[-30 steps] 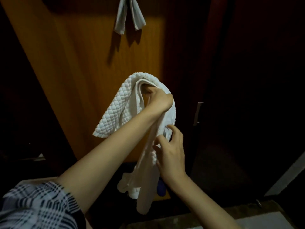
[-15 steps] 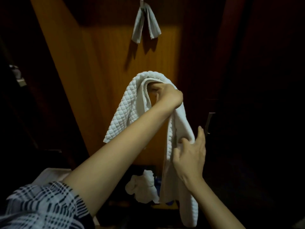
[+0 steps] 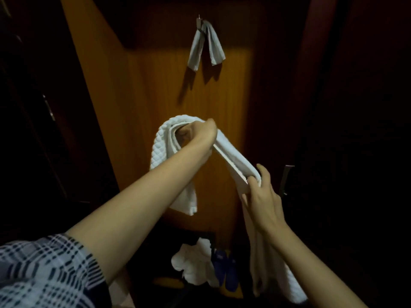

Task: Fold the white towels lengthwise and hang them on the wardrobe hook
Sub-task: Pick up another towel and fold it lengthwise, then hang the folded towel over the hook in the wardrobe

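Observation:
A white quilted towel (image 3: 163,152) drapes over my left hand (image 3: 198,134), which grips its folded middle in front of the orange wardrobe door (image 3: 144,90). One end hangs down on the left; the other runs down to the right, where my right hand (image 3: 261,194) pinches its folded edge and pulls it taut. Its tail falls behind my right forearm. High on the door, a small metal hook (image 3: 200,21) carries a grey-white folded towel (image 3: 205,46).
A crumpled white towel (image 3: 193,265) lies low at the foot of the door beside a pair of blue slippers (image 3: 225,270). A metal door handle (image 3: 285,181) sticks out to the right. Dark wardrobe panels flank both sides.
The view has tilted up, bringing the hook and hung towel fully into sight. My right hand has slid along the towel's right strand and drawn it out to the right.

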Action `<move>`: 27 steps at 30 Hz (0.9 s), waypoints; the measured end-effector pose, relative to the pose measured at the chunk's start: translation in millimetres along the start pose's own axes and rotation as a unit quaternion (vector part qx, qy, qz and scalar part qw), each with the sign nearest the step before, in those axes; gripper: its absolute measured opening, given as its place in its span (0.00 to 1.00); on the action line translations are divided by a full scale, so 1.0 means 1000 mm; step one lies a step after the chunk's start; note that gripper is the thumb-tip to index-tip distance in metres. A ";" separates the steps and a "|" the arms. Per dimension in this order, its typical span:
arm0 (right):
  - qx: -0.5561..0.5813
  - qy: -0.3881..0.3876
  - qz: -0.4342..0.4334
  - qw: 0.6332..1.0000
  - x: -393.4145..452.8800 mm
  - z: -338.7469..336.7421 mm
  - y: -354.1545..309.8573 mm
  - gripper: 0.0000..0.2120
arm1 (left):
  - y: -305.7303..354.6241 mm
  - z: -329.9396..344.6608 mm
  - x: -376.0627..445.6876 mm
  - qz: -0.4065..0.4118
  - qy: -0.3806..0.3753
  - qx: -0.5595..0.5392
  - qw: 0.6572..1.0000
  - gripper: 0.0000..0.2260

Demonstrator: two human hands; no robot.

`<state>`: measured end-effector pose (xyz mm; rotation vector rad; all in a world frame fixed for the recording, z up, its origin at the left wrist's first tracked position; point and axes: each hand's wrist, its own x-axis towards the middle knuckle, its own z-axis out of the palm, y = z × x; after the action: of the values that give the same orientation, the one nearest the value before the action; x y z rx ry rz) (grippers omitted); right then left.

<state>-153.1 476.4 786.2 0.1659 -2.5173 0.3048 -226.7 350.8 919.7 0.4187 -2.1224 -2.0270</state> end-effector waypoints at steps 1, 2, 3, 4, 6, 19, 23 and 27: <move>-0.015 -0.009 -0.023 1.000 0.005 -0.004 0.002 0.13 | 0.001 -0.005 0.005 0.003 -0.002 -0.012 1.000 0.25; -0.035 -0.005 -0.046 0.998 0.013 -0.011 0.005 0.13 | 0.003 -0.013 0.010 0.000 -0.002 -0.028 1.000 0.22; -0.059 0.010 -0.065 0.996 0.023 -0.016 0.010 0.12 | 0.005 -0.019 0.017 -0.008 -0.006 -0.063 0.998 0.19; -0.075 0.025 -0.075 0.994 0.034 -0.023 0.011 0.10 | 0.010 -0.026 0.022 -0.020 -0.015 -0.108 0.994 0.16; -0.108 0.046 -0.085 0.989 0.051 -0.032 0.012 0.09 | 0.016 -0.038 0.033 -0.024 -0.015 -0.174 0.984 0.13; -0.304 0.099 -0.177 0.931 0.206 -0.075 -0.002 0.25 | 0.112 -0.062 0.127 0.127 0.056 -0.200 0.970 0.16; -0.294 0.176 -0.127 0.931 0.263 -0.095 -0.014 0.18 | 0.153 -0.060 0.157 0.194 0.099 -0.187 0.958 0.17; -0.284 0.236 -0.079 0.926 0.315 -0.116 -0.021 0.24 | 0.206 -0.056 0.184 0.222 0.126 -0.191 0.948 0.27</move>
<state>-343.5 470.2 1063.7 0.0509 -1.9975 -0.4092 -399.1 245.0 1116.0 0.1126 -1.4650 -1.9264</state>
